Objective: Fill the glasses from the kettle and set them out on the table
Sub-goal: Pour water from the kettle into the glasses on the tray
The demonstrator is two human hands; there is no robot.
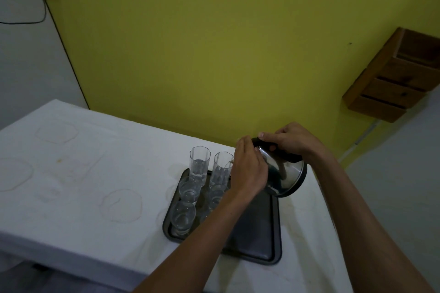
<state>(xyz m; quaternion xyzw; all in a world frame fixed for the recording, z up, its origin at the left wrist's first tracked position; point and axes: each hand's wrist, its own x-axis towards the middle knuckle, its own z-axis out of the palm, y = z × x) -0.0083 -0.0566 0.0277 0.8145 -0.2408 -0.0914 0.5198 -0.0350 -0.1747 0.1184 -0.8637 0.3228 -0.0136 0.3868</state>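
A steel kettle (287, 177) with a black handle is tipped to the left over a dark tray (257, 233). My right hand (289, 141) grips its handle from above. My left hand (250, 169) rests against the kettle's body near the spout. The spout points into a tall glass (221, 167) at the tray's far edge. A second tall glass (199, 165) to its left holds water. Several short glasses, among them one at the front left (183, 217) and one behind it (189, 191), stand on the tray's left side.
The tray lies on a table covered with a white cloth (83, 173) marked by ring stains. A yellow wall stands right behind the table. A wooden rack (392, 78) hangs on the wall at the right.
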